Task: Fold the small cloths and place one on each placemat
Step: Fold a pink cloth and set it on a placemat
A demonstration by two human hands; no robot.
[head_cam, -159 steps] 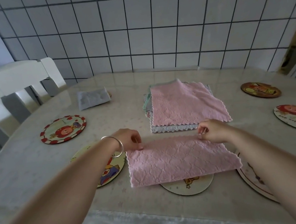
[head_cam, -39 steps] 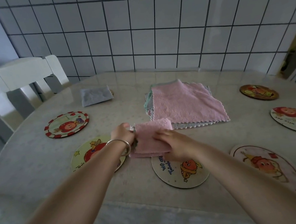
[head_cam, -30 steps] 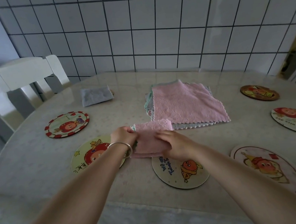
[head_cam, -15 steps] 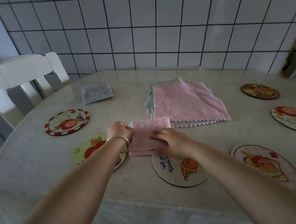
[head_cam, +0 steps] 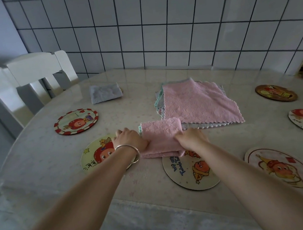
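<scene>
With both hands, left hand (head_cam: 131,140) and right hand (head_cam: 192,139), pinching the folded pink cloth (head_cam: 160,139) by its sides, press the edges square, then lay it centred on the nearest placemat (head_cam: 191,173).

I see folded cloth (head_cam: 160,139) at table (head_cam: 43,160) centre, between left hand (head_cam: 130,140) and right hand (head_cam: 191,138), near edge overlapping front placemat (head_cam: 190,171). Cloth stack (head_cam: 199,102) just behind. Two placemats (head_cam: 76,121) left, three right. Second folded cloth (head_cam: 105,92) far left. Chair (head_cam: 32,76) behind table's left edge.
</scene>
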